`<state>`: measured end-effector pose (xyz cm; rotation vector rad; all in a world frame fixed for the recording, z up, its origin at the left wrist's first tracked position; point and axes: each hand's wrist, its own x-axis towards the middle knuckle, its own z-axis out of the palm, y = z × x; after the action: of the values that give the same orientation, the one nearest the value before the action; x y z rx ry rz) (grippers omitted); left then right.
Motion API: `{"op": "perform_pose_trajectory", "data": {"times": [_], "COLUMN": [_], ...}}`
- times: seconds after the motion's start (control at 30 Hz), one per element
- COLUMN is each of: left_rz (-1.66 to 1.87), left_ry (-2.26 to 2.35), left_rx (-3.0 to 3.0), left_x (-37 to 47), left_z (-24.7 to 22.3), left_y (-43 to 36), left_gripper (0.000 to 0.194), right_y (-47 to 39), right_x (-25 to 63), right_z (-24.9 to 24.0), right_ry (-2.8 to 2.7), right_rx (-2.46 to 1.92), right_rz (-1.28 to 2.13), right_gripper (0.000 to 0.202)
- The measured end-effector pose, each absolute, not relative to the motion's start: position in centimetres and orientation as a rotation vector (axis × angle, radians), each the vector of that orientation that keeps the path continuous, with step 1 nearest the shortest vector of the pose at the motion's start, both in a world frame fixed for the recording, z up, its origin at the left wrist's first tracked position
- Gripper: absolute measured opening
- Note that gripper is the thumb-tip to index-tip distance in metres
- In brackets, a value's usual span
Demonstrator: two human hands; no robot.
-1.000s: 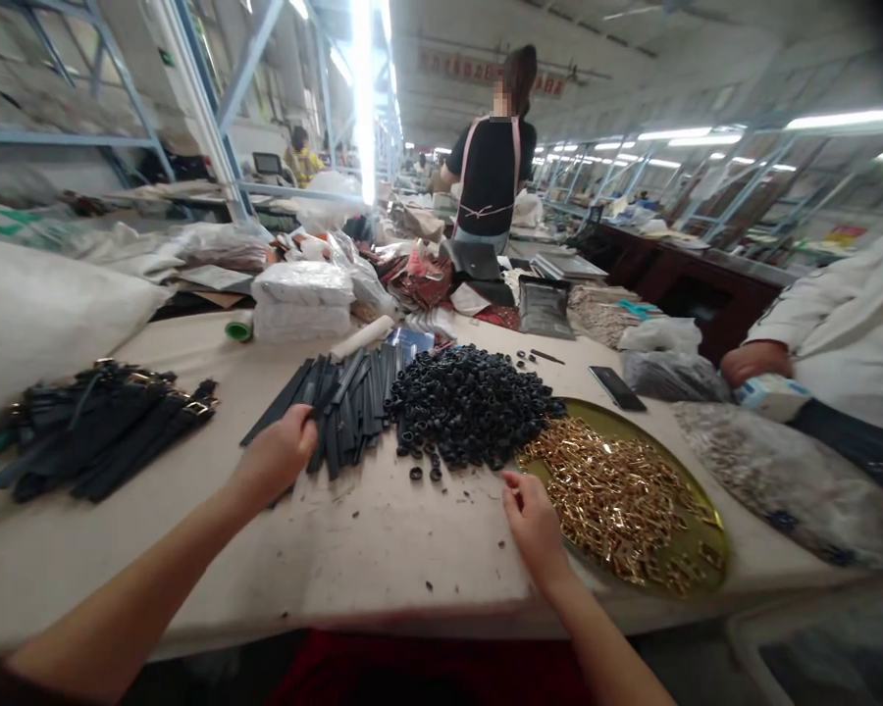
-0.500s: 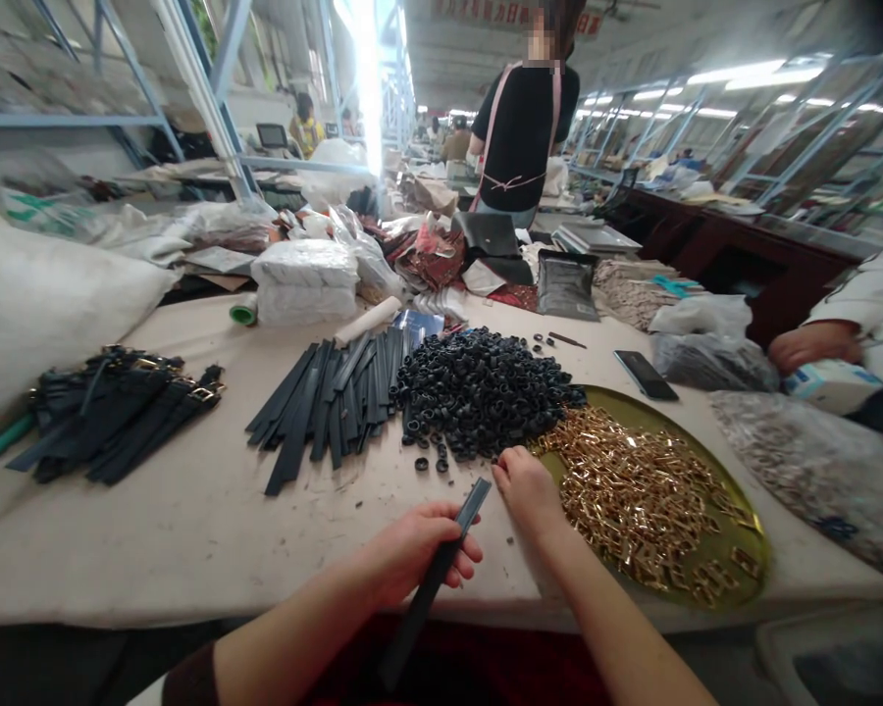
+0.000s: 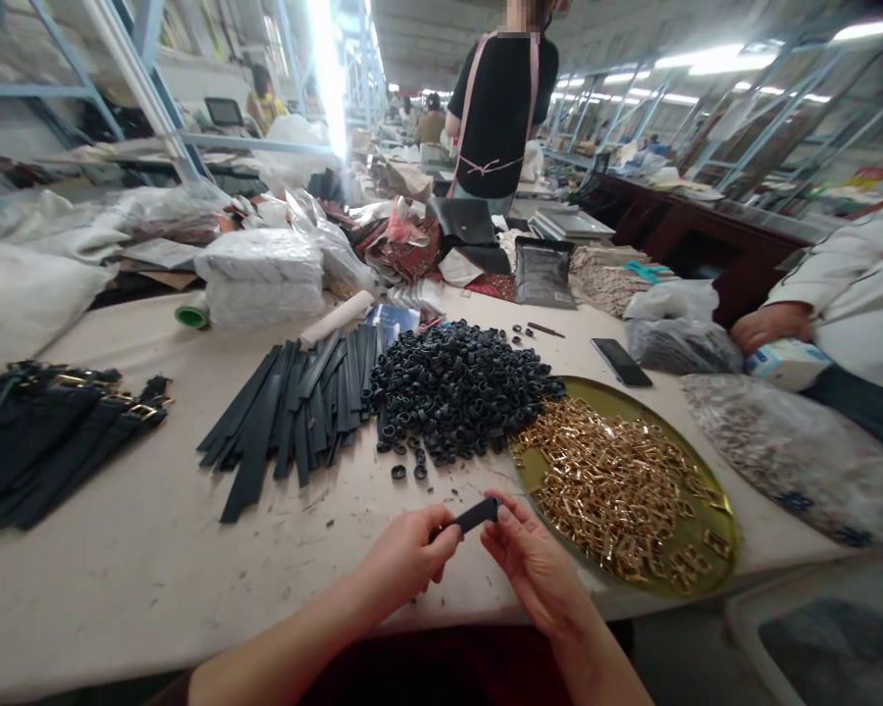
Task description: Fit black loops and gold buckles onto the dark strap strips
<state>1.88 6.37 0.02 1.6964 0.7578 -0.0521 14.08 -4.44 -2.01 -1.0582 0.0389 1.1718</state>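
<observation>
My left hand is closed around a flat dark strap, its end pointing to the right. At that end my right hand pinches what looks like a small black loop with thumb and fingers; whether the strap passes through it is hard to see. Just beyond my hands lies a heap of black loops. Left of the heap, several dark straps are spread in a loose stack. Gold buckles fill much of a round brass-coloured tray on the right.
Straps with gold buckles are piled at far left. A phone and a clear bag lie at right, near another person's hand. Wrapped white packs stand at the back; a person in an apron is beyond.
My right hand has come back from the edge of the loop heap to the strap's end, with a small loop now there. The strap has tilted flatter, and the view has shifted right.
</observation>
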Motion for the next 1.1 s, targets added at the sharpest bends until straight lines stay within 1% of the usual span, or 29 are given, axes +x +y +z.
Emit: {"op": "perform_pose_trajectory", "data": {"times": [0.23,0.43,0.57,0.63,0.67,0.73,0.8,0.87,0.93,1.0,1.03,1.1], "left_rz": [-0.108,-0.197,-0.193,-0.201,-0.228,-0.267,-0.210,-0.111,-0.091,-0.097,-0.084,-0.056], "left_ry": [0.757,0.733,0.626,0.549,0.532,0.544,0.578,0.596,0.584,0.584,0.587,0.592], "left_rx": [1.770,1.978,2.067,2.000,1.936,1.805,1.724,1.662,1.563,1.446,1.396,1.322], "left_x": [0.0,-0.9,-0.8,-0.9,-1.0,-1.2,-1.3,-1.0,-0.4,0.4,0.9,1.8], "left_z": [1.5,2.5,3.3,3.4,3.3,2.8,2.1,1.4,1.0,0.7,0.7,0.6], "left_y": [5.6,5.1,5.0,4.9,4.9,4.7,4.6,4.7,5.1,5.7,6.0,6.3], "left_gripper": [0.025,0.023,0.025,0.024,0.025,0.040,0.050,0.050,0.050,0.046,0.044,0.040], "right_y": [-5.6,-6.9,-7.3,-7.2,-7.1,-6.7,-6.2,-5.7,-5.3,-4.8,-4.3,-3.0], "right_x": [13.4,12.5,12.1,11.9,11.7,11.1,10.6,10.6,11.9,14.7,16.5,20.1], "right_z": [-2.1,-1.8,-0.9,-0.5,-0.5,-0.6,-1.1,-1.6,-1.8,-1.5,-1.2,-0.8], "right_ry": [-0.131,-0.354,-0.481,-0.477,-0.454,-0.402,-0.397,-0.463,-0.580,-0.740,-0.826,-0.974], "right_rx": [-1.185,-1.399,-1.433,-1.409,-1.390,-1.346,-1.309,-1.299,-1.373,-1.604,-1.777,-2.175], "right_rz": [1.177,1.142,1.198,1.208,1.194,1.164,1.181,1.240,1.255,1.097,0.927,0.419], "right_gripper": [0.033,0.036,0.033,0.030,0.029,0.028,0.029,0.031,0.034,0.034,0.034,0.030]}}
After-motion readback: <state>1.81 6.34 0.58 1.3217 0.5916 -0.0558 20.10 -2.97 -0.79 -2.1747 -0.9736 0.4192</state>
